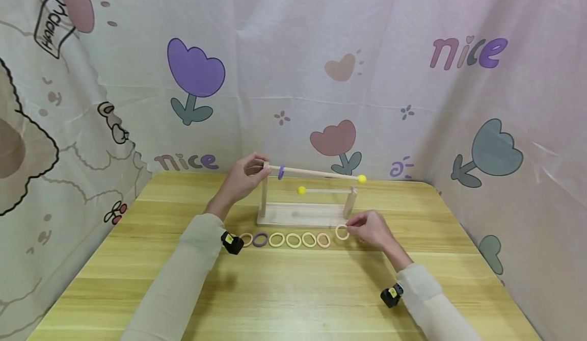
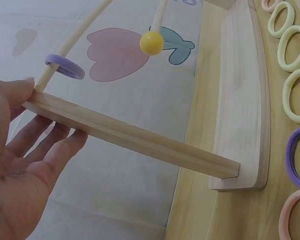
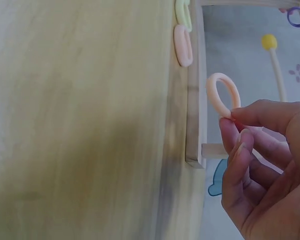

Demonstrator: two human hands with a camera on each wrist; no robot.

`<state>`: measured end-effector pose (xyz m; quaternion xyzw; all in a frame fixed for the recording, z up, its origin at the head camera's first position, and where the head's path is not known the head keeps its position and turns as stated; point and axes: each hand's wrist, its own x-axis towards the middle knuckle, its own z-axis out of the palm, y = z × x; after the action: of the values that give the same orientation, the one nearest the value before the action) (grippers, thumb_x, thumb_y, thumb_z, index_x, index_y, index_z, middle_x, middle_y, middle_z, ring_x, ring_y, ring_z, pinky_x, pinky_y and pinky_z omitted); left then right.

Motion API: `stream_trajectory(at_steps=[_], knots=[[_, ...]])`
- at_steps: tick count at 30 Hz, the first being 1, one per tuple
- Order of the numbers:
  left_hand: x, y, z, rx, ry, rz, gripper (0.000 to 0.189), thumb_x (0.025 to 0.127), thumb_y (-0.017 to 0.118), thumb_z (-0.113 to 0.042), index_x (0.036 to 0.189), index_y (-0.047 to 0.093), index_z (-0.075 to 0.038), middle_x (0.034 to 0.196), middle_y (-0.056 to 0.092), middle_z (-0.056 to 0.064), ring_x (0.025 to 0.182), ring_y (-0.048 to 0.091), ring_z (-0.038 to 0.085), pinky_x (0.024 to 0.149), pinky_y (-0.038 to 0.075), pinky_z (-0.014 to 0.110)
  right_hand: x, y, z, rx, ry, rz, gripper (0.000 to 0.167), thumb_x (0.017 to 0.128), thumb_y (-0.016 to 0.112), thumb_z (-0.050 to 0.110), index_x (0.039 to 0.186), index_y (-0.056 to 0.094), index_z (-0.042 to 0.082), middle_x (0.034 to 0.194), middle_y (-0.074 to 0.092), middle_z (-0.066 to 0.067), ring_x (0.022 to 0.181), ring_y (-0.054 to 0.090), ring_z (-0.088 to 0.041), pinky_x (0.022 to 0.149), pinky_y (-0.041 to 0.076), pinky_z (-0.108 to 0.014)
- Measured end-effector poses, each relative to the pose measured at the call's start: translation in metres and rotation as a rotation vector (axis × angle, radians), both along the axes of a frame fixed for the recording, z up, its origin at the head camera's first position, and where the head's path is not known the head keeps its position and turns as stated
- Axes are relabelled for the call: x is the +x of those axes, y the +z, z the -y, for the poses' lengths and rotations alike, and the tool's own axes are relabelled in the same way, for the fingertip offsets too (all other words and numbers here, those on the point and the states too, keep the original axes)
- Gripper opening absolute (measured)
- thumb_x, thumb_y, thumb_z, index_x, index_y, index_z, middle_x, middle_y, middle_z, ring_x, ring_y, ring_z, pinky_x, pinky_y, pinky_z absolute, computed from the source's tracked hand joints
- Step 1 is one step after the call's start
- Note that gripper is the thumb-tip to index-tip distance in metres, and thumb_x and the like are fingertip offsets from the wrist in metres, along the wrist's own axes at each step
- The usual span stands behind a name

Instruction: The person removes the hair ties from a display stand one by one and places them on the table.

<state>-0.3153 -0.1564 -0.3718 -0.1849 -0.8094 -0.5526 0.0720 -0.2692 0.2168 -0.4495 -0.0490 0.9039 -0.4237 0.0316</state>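
My left hand (image 1: 242, 179) grips the top of the left post (image 2: 135, 133) of a wooden stand (image 1: 302, 221), thumb at its end and fingers underneath. From that post an upper rod (image 1: 321, 173) runs right to a yellow ball; a purple hair tie (image 2: 65, 67) hangs around it near my left hand. A lower rod (image 1: 327, 191) with a yellow ball (image 2: 152, 43) points left from the right post (image 1: 350, 203). My right hand (image 1: 373, 228) pinches a peach hair tie (image 3: 212, 95) between thumb and fingertips, raised in front of the stand's right end.
In front of the base lies a row of several hair ties: pink, a purple one (image 2: 290, 156), pale yellow ones and a peach one (image 3: 180, 46). The wooden table (image 1: 293, 290) reaches back to a printed curtain (image 1: 284, 66) hanging behind and at both sides.
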Motion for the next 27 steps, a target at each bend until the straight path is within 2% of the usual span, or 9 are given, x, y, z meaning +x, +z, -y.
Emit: stream_trajectory(at_steps=[18, 27], knots=[[-0.001, 0.000, 0.000, 0.005, -0.005, 0.009, 0.032, 0.102, 0.066, -0.023, 0.126, 0.060, -0.003, 0.129, 0.067, 0.021, 0.130, 0.062, 0.041, 0.112, 0.050, 0.054, -0.004, -0.013, 0.006, 0.047, 0.061, -0.002, 0.006, 0.085, 0.080, 0.005, 0.091, 0.080, 0.004, 0.075, 0.075, -0.004, 0.049, 0.054, -0.009, 0.044, 0.047, -0.020], [-0.001, -0.001, 0.001, 0.002, -0.008, 0.002, 0.034, 0.102, 0.064, -0.023, 0.128, 0.059, -0.001, 0.130, 0.066, 0.021, 0.130, 0.062, 0.042, 0.111, 0.050, 0.055, -0.005, -0.019, 0.007, 0.062, 0.059, 0.008, 0.004, 0.085, 0.080, 0.006, 0.089, 0.080, 0.005, 0.072, 0.073, -0.002, 0.047, 0.052, -0.007, 0.044, 0.046, -0.019]])
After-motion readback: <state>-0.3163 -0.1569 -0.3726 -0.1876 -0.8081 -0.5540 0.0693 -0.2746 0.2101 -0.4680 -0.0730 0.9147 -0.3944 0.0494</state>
